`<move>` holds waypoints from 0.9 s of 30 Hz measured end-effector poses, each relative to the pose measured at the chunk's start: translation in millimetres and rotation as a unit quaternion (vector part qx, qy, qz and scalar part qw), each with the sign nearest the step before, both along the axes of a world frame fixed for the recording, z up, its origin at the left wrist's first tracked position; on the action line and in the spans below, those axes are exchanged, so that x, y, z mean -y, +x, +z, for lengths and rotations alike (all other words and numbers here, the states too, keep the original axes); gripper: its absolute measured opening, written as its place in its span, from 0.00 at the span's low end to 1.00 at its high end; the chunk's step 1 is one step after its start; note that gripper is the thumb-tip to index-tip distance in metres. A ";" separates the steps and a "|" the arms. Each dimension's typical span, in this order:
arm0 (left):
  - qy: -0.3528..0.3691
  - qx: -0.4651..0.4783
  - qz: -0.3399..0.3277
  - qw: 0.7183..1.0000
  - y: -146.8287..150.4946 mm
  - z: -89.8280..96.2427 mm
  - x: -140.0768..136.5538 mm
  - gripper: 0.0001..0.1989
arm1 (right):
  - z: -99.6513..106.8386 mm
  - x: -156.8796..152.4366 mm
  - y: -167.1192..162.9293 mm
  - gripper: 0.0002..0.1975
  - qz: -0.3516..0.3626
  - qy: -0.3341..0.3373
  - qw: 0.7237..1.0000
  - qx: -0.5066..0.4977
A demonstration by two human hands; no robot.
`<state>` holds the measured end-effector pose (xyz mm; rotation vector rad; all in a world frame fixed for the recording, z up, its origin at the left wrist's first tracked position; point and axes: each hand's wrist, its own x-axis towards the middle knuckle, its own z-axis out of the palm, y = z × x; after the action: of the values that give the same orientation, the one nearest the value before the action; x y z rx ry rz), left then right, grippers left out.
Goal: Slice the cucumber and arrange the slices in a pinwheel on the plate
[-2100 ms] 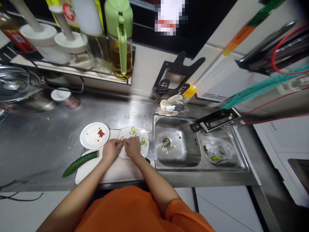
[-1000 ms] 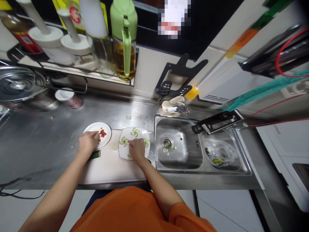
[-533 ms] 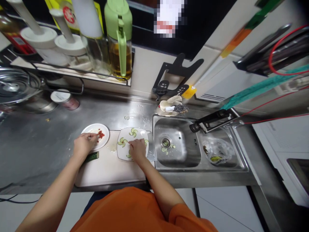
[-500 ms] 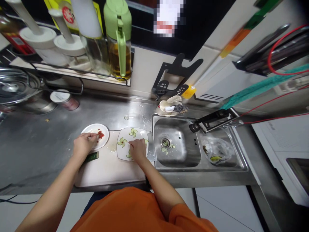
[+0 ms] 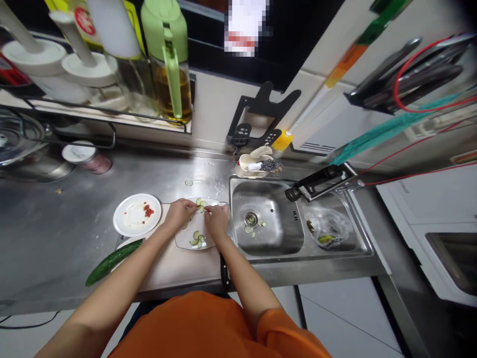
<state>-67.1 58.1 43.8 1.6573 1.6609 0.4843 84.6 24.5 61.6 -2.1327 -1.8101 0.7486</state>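
Over the far edge of a squarish white plate point(image 5: 183, 237), both my hands meet at a fan of cucumber slices point(image 5: 201, 203). My left hand point(image 5: 180, 214) pinches thumb and fingers at the fan's left side; whatever it holds is too small to make out. My right hand point(image 5: 216, 222), fingertips pressed together, touches the right side, and its fingers hide what may be in them. Another pinwheel of cucumber slices point(image 5: 197, 240) lies nearer me. To the left, a round white plate point(image 5: 129, 219) carries small red pieces point(image 5: 149, 212).
A cutting board point(image 5: 167, 271) lies under the squarish plate. A cucumber point(image 5: 114, 261) rests at its left, and a black knife handle point(image 5: 224, 272) shows beside my right forearm. The sink point(image 5: 276, 238) is to the right. Bottles point(image 5: 169, 74) line a rack behind.
My left hand has moved right, from the red pieces to the squarish plate. My right hand has shifted slightly on that plate. The view has turned a little, showing more cucumber and the knife handle.
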 end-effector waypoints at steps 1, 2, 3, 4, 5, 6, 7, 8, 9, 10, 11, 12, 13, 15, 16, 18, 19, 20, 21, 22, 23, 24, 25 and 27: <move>-0.007 -0.004 -0.005 1.000 1.9 -1.3 -2.8 0.11 | 0.4 -2.1 0.2 0.12 -0.001 0.001 1.000 0.002; -0.015 -0.007 -0.010 1.000 3.0 -2.2 -5.5 0.11 | 0.7 -4.0 0.3 0.12 -0.001 0.001 1.000 0.005; -0.024 -0.011 -0.016 1.000 3.7 -2.7 -8.1 0.11 | 1.1 -5.6 0.1 0.12 0.001 0.000 1.000 0.009; -0.032 -0.014 -0.021 0.999 4.2 -2.9 -10.6 0.11 | 1.3 -6.8 -0.3 0.13 0.004 -0.002 1.000 0.011; -0.041 -0.016 -0.027 0.999 4.7 -2.7 -12.9 0.11 | 1.6 -7.6 -0.8 0.13 0.008 -0.004 1.000 0.014; -0.048 -0.019 -0.034 0.998 5.2 -2.4 -15.0 0.11 | 1.7 -8.1 -1.5 0.13 0.013 -0.007 1.000 0.016; -0.055 -0.023 -0.042 0.997 6.0 -1.9 -17.0 0.11 | 1.6 -8.3 -2.2 0.13 0.018 -0.009 1.000 0.017; -0.061 -0.029 -0.051 0.996 6.8 -1.4 -18.8 0.11 | 1.3 -8.2 -2.9 0.13 0.023 -0.011 1.000 0.019; -0.066 -0.035 -0.058 0.995 7.7 -0.9 -20.4 0.11 | 0.8 -8.0 -3.5 0.13 0.026 -0.012 0.999 0.021; -0.072 -0.041 -0.063 0.995 8.5 -0.5 -21.8 0.11 | 0.1 -7.7 -3.9 0.13 0.029 -0.012 0.999 0.022; -0.077 -0.046 -0.066 0.994 9.3 -0.2 -23.1 0.11 | -0.8 -7.4 -4.3 0.13 0.031 -0.011 0.999 0.023; -0.082 -0.049 -0.065 0.993 9.8 0.0 -24.2 0.11 | -1.9 -7.1 -4.5 0.13 0.031 -0.010 0.999 0.023; -0.086 -0.051 -0.063 0.993 10.1 0.0 -25.2 0.11 | -3.1 -7.0 -4.6 0.13 0.032 -0.009 0.999 0.024; -0.094 -0.053 -0.057 0.993 10.0 -0.1 -27.0 0.10 | -5.4 -7.0 -4.7 0.14 0.033 -0.010 0.999 0.026; -0.096 -0.054 -0.054 0.993 9.8 -0.3 -27.8 0.10 | -6.5 -7.2 -4.8 0.14 0.034 -0.011 0.999 0.027; -0.099 -0.055 -0.050 0.992 9.3 -0.6 -29.2 0.09 | -8.2 -7.7 -4.9 0.14 0.035 -0.014 0.999 0.028; -0.101 -0.055 -0.050 0.992 9.1 -0.8 -29.8 0.09 | -8.8 -8.0 -5.1 0.15 0.035 -0.015 0.999 0.029; -0.103 -0.056 -0.051 0.992 9.0 -0.9 -30.4 0.09 | -9.1 -8.3 -5.2 0.15 0.036 -0.016 0.999 0.029; -0.104 -0.056 -0.052 0.992 9.0 -1.0 -30.9 0.09 | -9.2 -8.5 -5.4 0.15 0.036 -0.017 0.999 0.029; -0.104 -0.057 -0.052 0.992 9.1 -1.0 -31.3 0.09 | -9.0 -8.8 -5.5 0.15 0.037 -0.017 0.999 0.029; -0.104 -0.057 -0.051 0.992 9.2 -1.1 -31.6 0.09 | -8.7 -9.2 -5.6 0.15 0.036 -0.018 0.999 0.030; -0.103 -0.056 -0.049 0.992 9.3 -1.1 -31.8 0.09 | -8.3 -9.5 -5.6 0.15 0.035 -0.019 0.999 0.030; -0.101 -0.055 -0.048 0.992 9.3 -1.1 -31.9 0.09 | -7.9 -9.8 -5.6 0.15 0.035 -0.020 0.999 0.031; -0.099 -0.052 -0.046 0.993 9.2 -1.0 -32.0 0.09 | -7.2 -10.4 -5.6 0.15 0.038 -0.027 0.998 0.034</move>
<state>-57.9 90.1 42.8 1.6259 1.6405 0.1847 79.0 34.8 54.4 -2.1579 -1.9370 0.7594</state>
